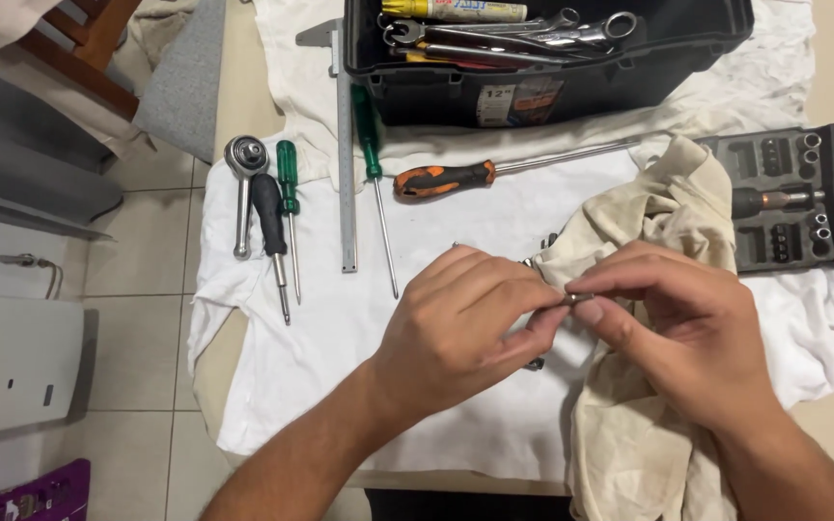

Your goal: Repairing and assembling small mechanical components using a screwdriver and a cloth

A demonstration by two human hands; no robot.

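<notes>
A white cloth (340, 338) covers the table (243, 87). At the far edge stands a black toolbox (533, 82) with wrenches (523, 34) inside. A beige rag (649, 405) lies toward the right near corner, a black socket tray (803, 193) beyond it at the right edge. A steel ruler (346, 164), an orange screwdriver (446, 178), two green screwdrivers (287, 183) and a ratchet (244, 178) lie left of centre. The left hand (460, 323) and right hand (687, 328) meet above the rag, fingers of both pinching a small metal socket (578, 298).
</notes>
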